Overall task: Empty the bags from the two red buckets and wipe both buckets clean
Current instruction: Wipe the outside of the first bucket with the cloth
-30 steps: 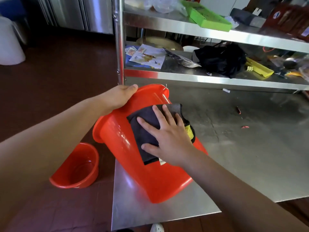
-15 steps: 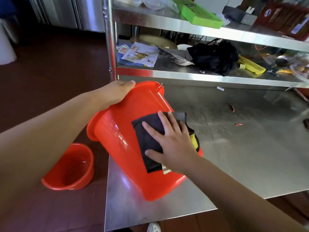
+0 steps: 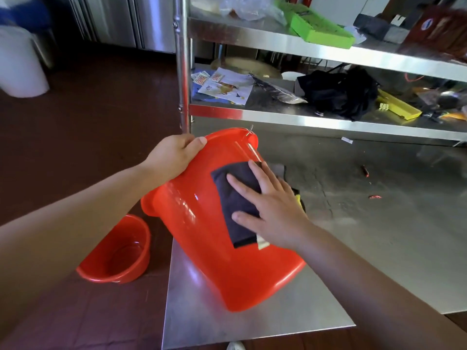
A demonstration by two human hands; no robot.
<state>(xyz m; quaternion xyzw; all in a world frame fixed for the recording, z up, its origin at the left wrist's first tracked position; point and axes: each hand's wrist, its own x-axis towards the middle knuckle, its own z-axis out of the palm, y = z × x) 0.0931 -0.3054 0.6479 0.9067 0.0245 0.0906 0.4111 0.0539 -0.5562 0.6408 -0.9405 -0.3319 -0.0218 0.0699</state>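
A: Where is the bucket?
B: The big bucket (image 3: pixel 202 223) lies tilted on the near left corner of the steel desk (image 3: pixel 379 223), base towards the viewer, mouth pointing away and left.
A: Who holds it?
B: The left hand (image 3: pixel 174 157) grips its rim, thumb on the outside; the other fingers are hidden behind the rim.
A: And the right hand?
B: The right hand (image 3: pixel 273 210) lies flat on a dark cloth (image 3: pixel 237 205), fingers (image 3: pixel 255 170) straight and spread, pressing it against the bucket's outer wall.
A: The second bucket?
B: The small bucket (image 3: pixel 116 251) stands upright on the brown floor (image 3: pixel 88 135), just left of the desk, partly behind the left forearm.
A: Anything else?
B: Shelves (image 3: pixel 303 117) behind the desk carry papers (image 3: pixel 225 87), a black bag (image 3: pixel 338 92) and a green tray (image 3: pixel 318 29). Two small red scraps (image 3: pixel 366 171) lie on the desk.
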